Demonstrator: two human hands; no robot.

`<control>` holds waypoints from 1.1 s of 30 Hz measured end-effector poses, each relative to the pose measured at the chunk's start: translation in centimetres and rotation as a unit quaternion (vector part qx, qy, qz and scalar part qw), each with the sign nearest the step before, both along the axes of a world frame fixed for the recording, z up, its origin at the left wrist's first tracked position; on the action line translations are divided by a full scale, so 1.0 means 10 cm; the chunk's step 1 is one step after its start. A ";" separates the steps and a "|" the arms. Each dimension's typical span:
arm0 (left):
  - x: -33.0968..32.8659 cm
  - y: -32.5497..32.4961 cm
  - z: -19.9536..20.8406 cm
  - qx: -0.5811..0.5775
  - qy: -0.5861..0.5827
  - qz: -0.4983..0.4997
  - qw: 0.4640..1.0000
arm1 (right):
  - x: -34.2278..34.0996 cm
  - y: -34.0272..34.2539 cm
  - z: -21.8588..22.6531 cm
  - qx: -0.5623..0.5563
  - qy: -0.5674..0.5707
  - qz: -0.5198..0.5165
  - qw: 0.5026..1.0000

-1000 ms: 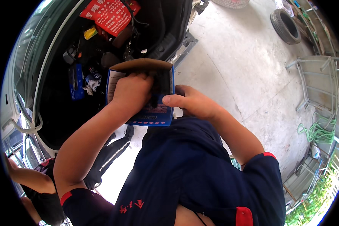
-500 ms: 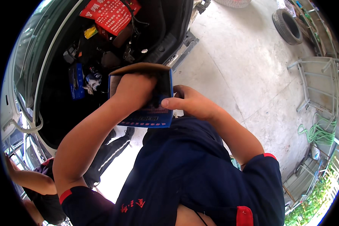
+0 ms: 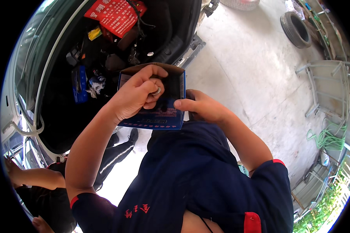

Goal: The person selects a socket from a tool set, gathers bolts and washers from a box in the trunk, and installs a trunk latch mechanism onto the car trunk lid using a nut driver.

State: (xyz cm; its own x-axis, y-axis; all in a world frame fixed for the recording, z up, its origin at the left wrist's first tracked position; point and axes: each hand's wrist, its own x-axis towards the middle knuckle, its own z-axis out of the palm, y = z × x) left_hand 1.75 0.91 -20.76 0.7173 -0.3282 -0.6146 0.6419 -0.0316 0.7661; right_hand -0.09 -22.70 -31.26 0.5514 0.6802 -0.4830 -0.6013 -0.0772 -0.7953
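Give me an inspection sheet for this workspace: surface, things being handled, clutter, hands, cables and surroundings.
Surface: dark vehicle cargo area, with assorted items lying in it; pale concrete floor to the right.
Things being handled: open-topped blue box; small silvery piece, exact kind unclear.
Clutter: red printed sheet, yellow item, blue package and crumpled pale material in the cargo area.
Hands: left hand over the box opening, fingers curled around the piece; right hand grips the box's right side.
Cables: black cord by the red sheet; green coiled line, cable or hose unclear.
Surroundings: tyre at upper right; another person's arm at lower left.
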 end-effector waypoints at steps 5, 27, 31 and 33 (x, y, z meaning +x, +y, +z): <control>-0.05 0.04 -0.27 0.006 0.045 -0.040 0.998 | -0.06 0.06 0.09 0.023 -0.012 0.015 1.000; -0.16 0.03 -0.38 0.463 -0.439 -0.299 0.710 | -0.02 0.18 0.22 0.039 -0.012 0.017 0.999; -0.14 -0.10 -0.55 0.494 -0.355 -0.306 0.732 | -0.03 0.21 0.18 0.028 -0.013 0.047 0.998; -0.16 -0.13 -0.61 0.512 -0.355 -0.307 0.720 | -0.02 0.20 0.29 0.008 -0.010 0.049 0.999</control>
